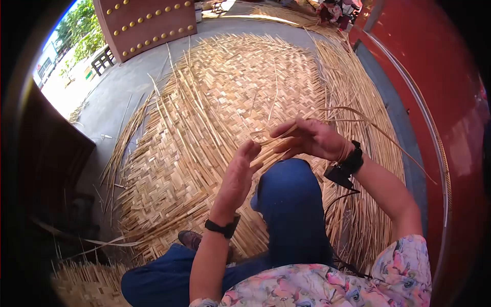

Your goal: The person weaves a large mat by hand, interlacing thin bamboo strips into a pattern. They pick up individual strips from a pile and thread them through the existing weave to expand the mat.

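Observation:
A large woven reed mat [240, 82] in a herringbone pattern lies on the floor before me, with loose reed strips across its left part. Over its near part my left hand [236, 176] is raised, fingers curved and thumb apart; a thin strip runs close to its fingertips. To the right, above my knee, my right hand [319, 140] has its fingers bent around a reed strip. A long thin reed strip [381, 128] arcs from beside that hand down to the right. The palm sides of both hands are partly hidden.
Long loose reeds [353, 92] lie along the mat's right side, beside a red wall [434, 66]. A studded red door panel [148, 25] stands at back left. My bent knee [291, 199] rises over the mat's near part. A person [335, 11] sits far back right.

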`<move>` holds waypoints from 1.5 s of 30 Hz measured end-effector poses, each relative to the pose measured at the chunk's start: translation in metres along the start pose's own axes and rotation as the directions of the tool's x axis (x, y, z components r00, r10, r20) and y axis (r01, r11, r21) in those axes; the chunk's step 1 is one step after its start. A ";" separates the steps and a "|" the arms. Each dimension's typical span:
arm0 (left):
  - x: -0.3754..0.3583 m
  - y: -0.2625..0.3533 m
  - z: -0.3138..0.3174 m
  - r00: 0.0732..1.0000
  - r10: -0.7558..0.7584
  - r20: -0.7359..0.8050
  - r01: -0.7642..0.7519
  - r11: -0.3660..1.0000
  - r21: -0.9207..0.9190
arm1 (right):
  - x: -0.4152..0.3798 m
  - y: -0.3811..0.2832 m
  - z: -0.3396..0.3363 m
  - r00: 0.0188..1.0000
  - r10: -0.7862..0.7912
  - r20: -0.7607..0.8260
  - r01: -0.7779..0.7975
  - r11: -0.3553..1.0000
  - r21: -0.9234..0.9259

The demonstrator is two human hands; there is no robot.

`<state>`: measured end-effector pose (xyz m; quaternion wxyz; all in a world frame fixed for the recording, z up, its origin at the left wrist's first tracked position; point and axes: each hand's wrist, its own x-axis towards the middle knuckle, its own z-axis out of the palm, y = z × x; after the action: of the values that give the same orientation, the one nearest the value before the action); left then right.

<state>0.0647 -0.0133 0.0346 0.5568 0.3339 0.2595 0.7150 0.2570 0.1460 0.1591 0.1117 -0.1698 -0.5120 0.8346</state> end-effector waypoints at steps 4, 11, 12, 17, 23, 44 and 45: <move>0.015 0.040 -0.024 0.975 0.116 -0.190 -0.179 0.915 -0.361 | 0.015 0.079 -0.033 0.964 0.179 -0.195 -0.175 0.984 0.035; -0.001 0.013 -0.054 0.894 -0.012 -0.448 0.031 0.999 0.034 | 0.023 0.122 -0.068 0.917 0.362 -0.165 -0.397 0.795 -0.460; -0.004 0.009 -0.066 0.848 0.001 -0.530 0.024 0.999 0.039 | 0.027 0.116 -0.062 0.986 0.089 -0.142 -0.165 0.669 -0.724; -0.013 0.019 -0.068 0.762 -0.032 -0.646 0.029 0.999 -0.016 | 0.056 0.107 -0.031 0.836 -0.464 0.293 0.256 -0.142 -0.956; -0.032 0.046 -0.086 0.507 0.249 -0.825 -0.136 0.968 0.209 | 0.052 0.146 -0.081 0.909 -0.415 -0.029 0.128 0.346 -0.930; -0.059 -0.035 -0.095 0.638 -0.177 -0.750 0.111 0.984 -0.138 | 0.046 0.128 -0.044 0.976 -0.215 0.043 0.126 0.390 -0.912; -0.060 -0.036 -0.094 0.613 -0.182 -0.769 0.119 0.983 -0.138 | 0.048 0.139 -0.049 0.964 -0.264 0.039 0.136 0.359 -0.924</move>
<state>0.0244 -0.0628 -0.0634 0.4597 -0.0509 0.4751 0.7486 0.2309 0.1406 0.0068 0.1292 -0.1875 -0.8967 0.3795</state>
